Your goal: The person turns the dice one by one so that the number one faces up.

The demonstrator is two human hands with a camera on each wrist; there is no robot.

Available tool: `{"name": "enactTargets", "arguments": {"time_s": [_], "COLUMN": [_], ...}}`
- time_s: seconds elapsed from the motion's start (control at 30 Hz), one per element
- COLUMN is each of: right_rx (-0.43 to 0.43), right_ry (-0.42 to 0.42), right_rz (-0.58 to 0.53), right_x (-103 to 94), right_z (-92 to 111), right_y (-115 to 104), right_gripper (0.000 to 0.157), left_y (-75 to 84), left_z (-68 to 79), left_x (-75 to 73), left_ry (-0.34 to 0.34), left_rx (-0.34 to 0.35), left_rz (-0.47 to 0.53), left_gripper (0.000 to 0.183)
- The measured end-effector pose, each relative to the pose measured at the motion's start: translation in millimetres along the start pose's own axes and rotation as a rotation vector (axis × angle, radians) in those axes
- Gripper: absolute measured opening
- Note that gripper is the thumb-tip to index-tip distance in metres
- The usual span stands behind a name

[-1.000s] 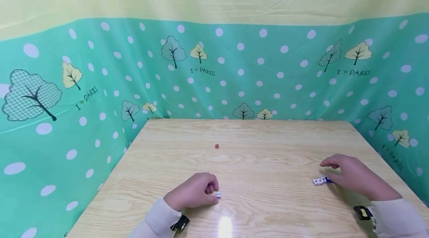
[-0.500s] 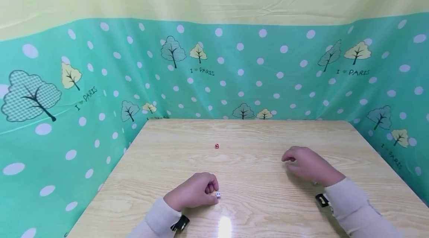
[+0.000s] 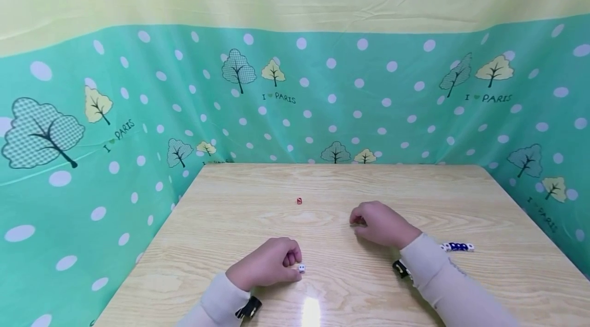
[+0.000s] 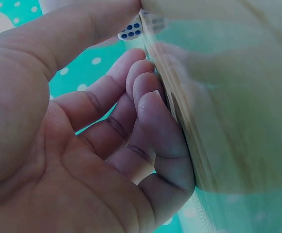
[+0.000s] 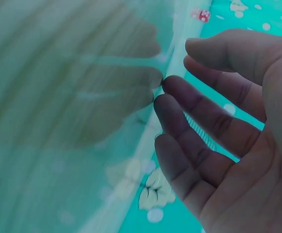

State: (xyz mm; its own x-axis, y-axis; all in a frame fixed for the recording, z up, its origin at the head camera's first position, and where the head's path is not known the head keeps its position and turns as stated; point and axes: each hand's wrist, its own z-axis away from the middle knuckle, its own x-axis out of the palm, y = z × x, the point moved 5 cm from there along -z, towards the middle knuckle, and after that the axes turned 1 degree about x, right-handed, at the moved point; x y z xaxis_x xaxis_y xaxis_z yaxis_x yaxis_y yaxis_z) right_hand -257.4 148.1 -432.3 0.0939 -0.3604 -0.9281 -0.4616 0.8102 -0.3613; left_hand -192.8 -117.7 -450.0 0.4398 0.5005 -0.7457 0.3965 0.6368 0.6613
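My left hand (image 3: pixel 269 265) rests on the table with loosely bent fingers. A white die (image 3: pixel 301 268) sits on the wood beside its thumb and index fingertips. In the left wrist view that die (image 4: pixel 131 32) shows blue pips just beyond the thumb, with a gap to the index fingertip. My right hand (image 3: pixel 380 223) is low over the table, right of centre, with nothing between its loosely bent fingers. In the right wrist view, several fingertips (image 5: pixel 167 104) touch or nearly touch the tabletop. A small red die (image 3: pixel 299 201) lies farther back, left of the right hand.
A row of blue and white dice (image 3: pixel 457 247) lies at the right, partly hidden by the right sleeve (image 3: pixel 433 265). The wooden table (image 3: pixel 341 183) is enclosed at the back and sides by a green dotted curtain (image 3: pixel 387 112). Light glares near the front edge.
My right hand has moved left, away from the row of dice, toward the middle of the table. The left hand and its white die have stayed put, and so has the red die.
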Motion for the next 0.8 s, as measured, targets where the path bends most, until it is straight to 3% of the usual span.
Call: {"name": "enactTargets", "arguments": {"time_s": [0.43, 0.8], "right_rx": [0.012, 0.061], "right_ry": [0.039, 0.013], "right_rz": [0.043, 0.069], "right_x": [19.7, 31.0], "right_z": [-52, -84], "right_y": [-35, -61], "right_gripper": [0.013, 0.03], "left_y": [0.7, 1.6], "left_z": [-0.7, 0.0], "left_x": [-0.6, -1.6], "left_ry": [0.007, 0.002], "left_rx": [0.01, 0.012], "left_rz": [-0.019, -0.019], "left_gripper": [0.024, 0.025]}}
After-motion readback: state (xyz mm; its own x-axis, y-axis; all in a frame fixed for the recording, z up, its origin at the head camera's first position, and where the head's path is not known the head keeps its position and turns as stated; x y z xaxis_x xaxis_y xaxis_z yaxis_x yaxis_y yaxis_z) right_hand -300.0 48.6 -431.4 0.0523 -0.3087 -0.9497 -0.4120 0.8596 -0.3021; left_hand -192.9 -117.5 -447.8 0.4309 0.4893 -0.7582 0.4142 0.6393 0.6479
